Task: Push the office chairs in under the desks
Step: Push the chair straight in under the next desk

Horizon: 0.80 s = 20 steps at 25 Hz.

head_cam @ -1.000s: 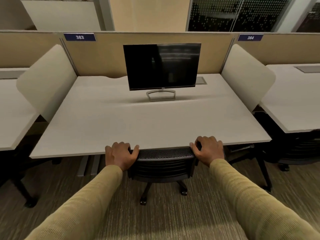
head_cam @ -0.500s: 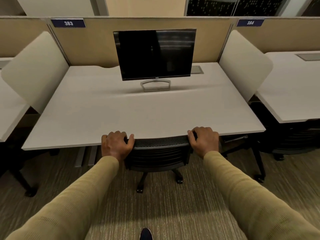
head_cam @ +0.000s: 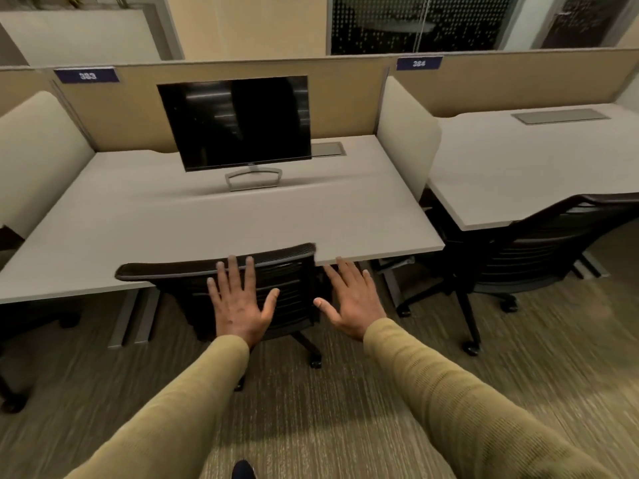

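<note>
A black mesh office chair (head_cam: 173, 271) stands tucked against the front edge of the grey desk (head_cam: 138, 223) labelled 383, its backrest top level with the desktop. My left hand (head_cam: 240, 300) hovers flat with spread fingers in front of the backrest's right half, holding nothing. My right hand (head_cam: 349, 300) is also spread open, just right of the chair and below the desk edge. A second black office chair (head_cam: 539, 250) stands at the right-hand desk (head_cam: 518, 174) labelled 384, angled and partly out from under it.
A dark monitor (head_cam: 238, 122) on a metal stand sits at the back of the near desk. Beige dividers (head_cam: 404, 133) separate the desks. Another desk edge (head_cam: 20, 160) and chair base show at the far left. Carpeted floor lies in front.
Both hands have let go of the chair's backrest top and opened flat. The view has swung right, bringing the second chair at desk 384 into sight.
</note>
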{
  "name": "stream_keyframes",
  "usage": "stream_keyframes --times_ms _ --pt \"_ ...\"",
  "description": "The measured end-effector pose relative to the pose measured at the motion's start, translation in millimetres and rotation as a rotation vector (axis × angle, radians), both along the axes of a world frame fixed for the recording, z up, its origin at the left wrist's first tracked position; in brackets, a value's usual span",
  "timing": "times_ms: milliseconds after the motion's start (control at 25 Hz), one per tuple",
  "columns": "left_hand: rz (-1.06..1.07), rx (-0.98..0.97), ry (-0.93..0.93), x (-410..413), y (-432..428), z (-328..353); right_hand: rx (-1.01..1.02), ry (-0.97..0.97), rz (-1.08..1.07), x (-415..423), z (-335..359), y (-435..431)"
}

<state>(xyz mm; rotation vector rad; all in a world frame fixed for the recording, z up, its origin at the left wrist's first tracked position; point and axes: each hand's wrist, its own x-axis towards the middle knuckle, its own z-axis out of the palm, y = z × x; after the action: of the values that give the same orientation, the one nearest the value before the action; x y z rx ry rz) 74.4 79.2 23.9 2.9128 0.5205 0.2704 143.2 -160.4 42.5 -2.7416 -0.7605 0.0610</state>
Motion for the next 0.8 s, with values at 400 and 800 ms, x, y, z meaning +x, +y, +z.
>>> stream_keyframes --times_ms 400,800 --pt "-0.429 0.019 0.07 93.8 -260.5 2.6 -0.029 -0.053 -0.303 24.2 18.4 -241.8" --pt "-0.633 -0.144 0.108 244.7 -466.5 5.2 -0.067 -0.14 -0.454 128.7 43.2 -412.9"
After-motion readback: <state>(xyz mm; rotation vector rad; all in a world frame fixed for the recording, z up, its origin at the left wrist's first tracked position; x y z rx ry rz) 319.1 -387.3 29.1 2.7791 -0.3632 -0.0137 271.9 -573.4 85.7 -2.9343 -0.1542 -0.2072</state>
